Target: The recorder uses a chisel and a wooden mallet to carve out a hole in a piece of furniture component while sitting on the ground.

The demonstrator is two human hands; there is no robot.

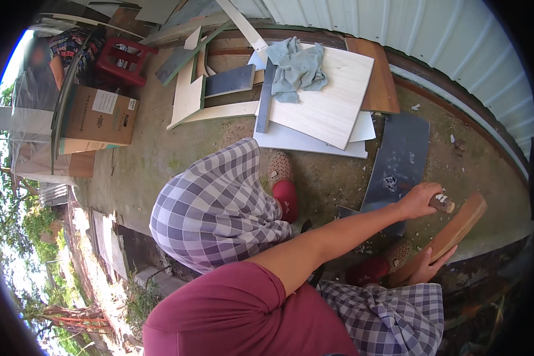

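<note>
Left-hand fingers: curled tight around a short wooden tool handle (442, 203); only the pale butt end of the handle shows past the fist, and the working end is hidden.
Left hand (420, 200): reached across the body to the person's right, held just above the upper face of the brown board (451, 232).
Right-hand fingers: spread narrow and wrapped under the lower edge of the brown board, gripping it from below.
Right hand (428, 267): mostly hidden beneath the board; only fingers and part of the palm show.
Brown board: a long, narrow, reddish-brown piece, tilted, its far end raised toward the right, lying between the two hands at the right of the view.
Dark panel (397, 163): flat on the ground just beyond the left hand, with pale scraps on it.
Feet: red-and-patterned slippers (283, 185), one near the dark panel, one just beside the board's lower end.
Pale boards (329, 101): stacked farther out on the ground, with a grey cloth (296, 68) lying on top.
Cardboard box (99, 115): well apart, at the left.
</note>
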